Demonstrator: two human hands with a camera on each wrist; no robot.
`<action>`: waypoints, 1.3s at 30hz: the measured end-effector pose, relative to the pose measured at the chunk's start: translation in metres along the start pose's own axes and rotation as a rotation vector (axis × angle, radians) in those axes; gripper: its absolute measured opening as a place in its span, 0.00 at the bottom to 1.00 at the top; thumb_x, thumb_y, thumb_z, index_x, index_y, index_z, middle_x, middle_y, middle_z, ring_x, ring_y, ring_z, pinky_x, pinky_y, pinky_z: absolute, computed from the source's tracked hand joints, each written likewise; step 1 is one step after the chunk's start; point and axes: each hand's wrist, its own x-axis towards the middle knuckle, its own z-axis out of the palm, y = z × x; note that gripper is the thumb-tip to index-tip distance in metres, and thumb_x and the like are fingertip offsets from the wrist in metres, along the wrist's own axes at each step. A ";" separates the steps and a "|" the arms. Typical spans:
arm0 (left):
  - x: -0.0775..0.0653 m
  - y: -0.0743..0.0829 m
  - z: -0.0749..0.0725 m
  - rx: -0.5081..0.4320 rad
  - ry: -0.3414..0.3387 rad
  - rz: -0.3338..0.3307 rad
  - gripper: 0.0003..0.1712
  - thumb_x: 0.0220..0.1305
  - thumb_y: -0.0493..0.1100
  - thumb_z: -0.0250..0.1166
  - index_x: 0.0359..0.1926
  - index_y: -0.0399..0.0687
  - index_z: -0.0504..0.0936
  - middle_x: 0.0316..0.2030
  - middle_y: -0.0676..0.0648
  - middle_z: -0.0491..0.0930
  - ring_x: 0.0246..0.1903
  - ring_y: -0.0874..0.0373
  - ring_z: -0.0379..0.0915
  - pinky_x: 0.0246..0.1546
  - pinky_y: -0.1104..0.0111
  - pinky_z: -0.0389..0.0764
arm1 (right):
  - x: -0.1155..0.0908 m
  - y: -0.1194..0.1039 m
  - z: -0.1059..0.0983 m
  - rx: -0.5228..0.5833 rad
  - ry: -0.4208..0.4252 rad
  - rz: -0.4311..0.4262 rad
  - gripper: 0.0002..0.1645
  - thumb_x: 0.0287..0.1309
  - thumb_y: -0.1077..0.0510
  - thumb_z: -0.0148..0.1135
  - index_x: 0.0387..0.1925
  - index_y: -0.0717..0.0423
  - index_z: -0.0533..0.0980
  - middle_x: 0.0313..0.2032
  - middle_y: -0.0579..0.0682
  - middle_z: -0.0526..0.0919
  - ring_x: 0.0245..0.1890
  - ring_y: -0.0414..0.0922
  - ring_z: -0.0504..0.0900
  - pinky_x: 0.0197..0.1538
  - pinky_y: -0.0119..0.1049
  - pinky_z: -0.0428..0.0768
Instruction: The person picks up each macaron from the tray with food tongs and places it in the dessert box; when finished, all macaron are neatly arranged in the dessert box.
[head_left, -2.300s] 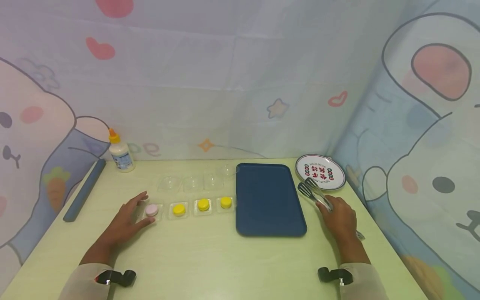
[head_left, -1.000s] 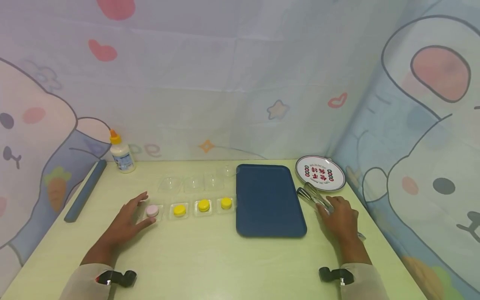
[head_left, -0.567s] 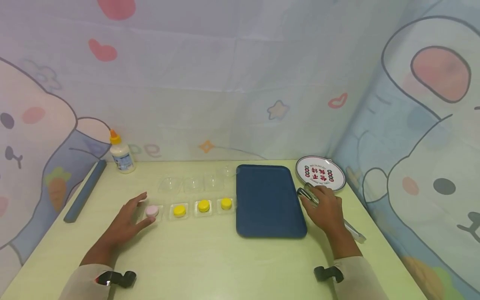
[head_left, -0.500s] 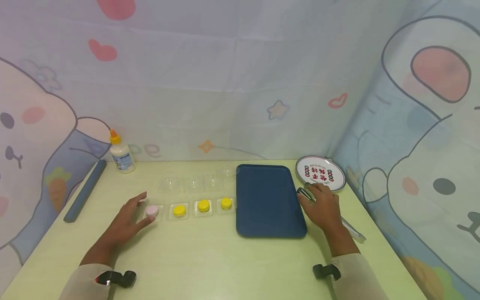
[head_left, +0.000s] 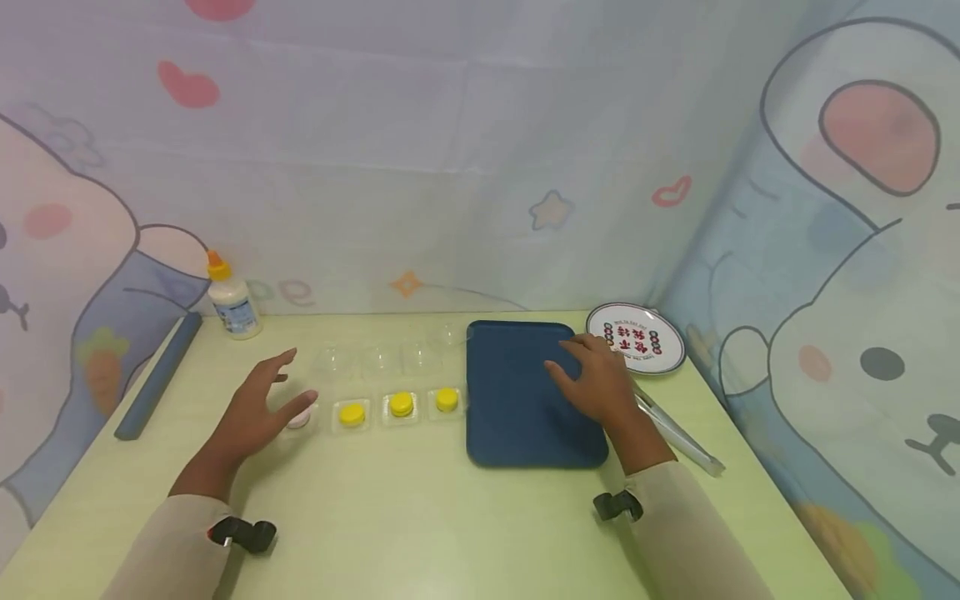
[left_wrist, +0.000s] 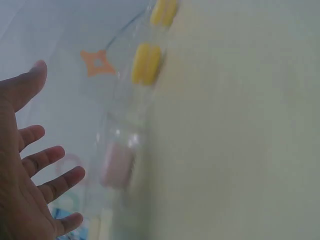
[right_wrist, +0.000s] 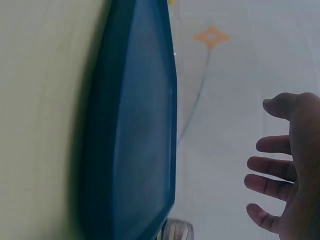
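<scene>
My left hand hovers with spread fingers over a pink macaron in a clear plastic base and partly covers it in the head view. To its right stand yellow macarons, each in its own clear base, with several clear domed lids behind. Above the right side of the dark blue tray is my right hand, fingers apart and nothing in them. Metal tongs lie right of the tray, their heads hidden behind that hand. Both wrist views show loosely extended fingers.
An oval plate with red lettering is at the back right. A glue bottle with an orange tip stands at the back left, beside a grey-blue bar. A printed cloth hangs behind the table.
My right hand has left the tongs on the table and moved left and up over the tray. My left hand has lifted slightly near the pink macaron. The head view has shifted a little.
</scene>
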 end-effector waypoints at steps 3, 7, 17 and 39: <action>0.014 0.017 0.002 0.043 -0.020 0.009 0.50 0.76 0.57 0.70 0.86 0.44 0.58 0.81 0.30 0.60 0.73 0.26 0.67 0.67 0.26 0.70 | 0.010 -0.008 0.005 0.009 -0.018 -0.037 0.32 0.73 0.41 0.69 0.66 0.59 0.84 0.66 0.62 0.83 0.68 0.63 0.80 0.62 0.70 0.79; 0.031 0.036 0.007 0.104 -0.057 0.011 0.49 0.76 0.61 0.68 0.86 0.46 0.59 0.83 0.32 0.59 0.75 0.27 0.66 0.70 0.22 0.64 | 0.022 -0.018 0.012 0.022 -0.034 -0.072 0.31 0.73 0.41 0.70 0.65 0.58 0.84 0.65 0.62 0.84 0.67 0.62 0.81 0.64 0.69 0.80; 0.068 0.071 0.033 0.185 -0.180 0.018 0.48 0.76 0.64 0.65 0.85 0.48 0.61 0.84 0.33 0.61 0.81 0.26 0.57 0.76 0.23 0.56 | 0.053 -0.034 0.027 -0.013 -0.166 -0.079 0.32 0.77 0.39 0.65 0.69 0.56 0.82 0.67 0.60 0.83 0.68 0.60 0.82 0.68 0.66 0.80; 0.139 0.120 0.086 0.137 -0.402 -0.031 0.50 0.78 0.62 0.63 0.88 0.45 0.54 0.86 0.33 0.54 0.86 0.29 0.47 0.83 0.27 0.41 | 0.108 -0.049 0.068 0.276 -0.416 0.022 0.33 0.78 0.45 0.65 0.72 0.62 0.77 0.69 0.61 0.83 0.72 0.59 0.81 0.76 0.56 0.78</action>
